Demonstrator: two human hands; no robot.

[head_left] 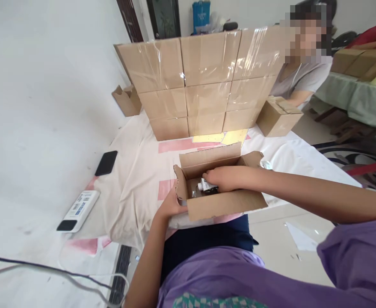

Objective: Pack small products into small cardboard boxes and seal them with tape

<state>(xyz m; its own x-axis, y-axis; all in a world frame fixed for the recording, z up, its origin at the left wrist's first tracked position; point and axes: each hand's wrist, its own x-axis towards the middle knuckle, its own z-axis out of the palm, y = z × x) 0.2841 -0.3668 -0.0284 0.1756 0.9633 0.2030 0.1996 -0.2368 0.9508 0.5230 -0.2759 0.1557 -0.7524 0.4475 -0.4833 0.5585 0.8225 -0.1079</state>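
Note:
An open cardboard box [226,206] with raised flaps sits at the table's near edge, in front of my body. My left hand [171,202] grips its left end, the fingers partly hidden by the cardboard. Inside the box is my right hand [221,177], fingers closed around a small white bottle [208,185] with a white cap and dark print. The bottle lies tilted, its cap pointing left. Something dark shows beneath it, too small to name. A bit of clear plastic [193,193] is in the left part of the box.
Taped cardboard boxes [207,94] form a wall across the table's back. A closed box [279,117] stands right of it, near a person [298,79]. A black phone [106,163] and a white device [78,210] lie left. Cables [56,269] hang lower left.

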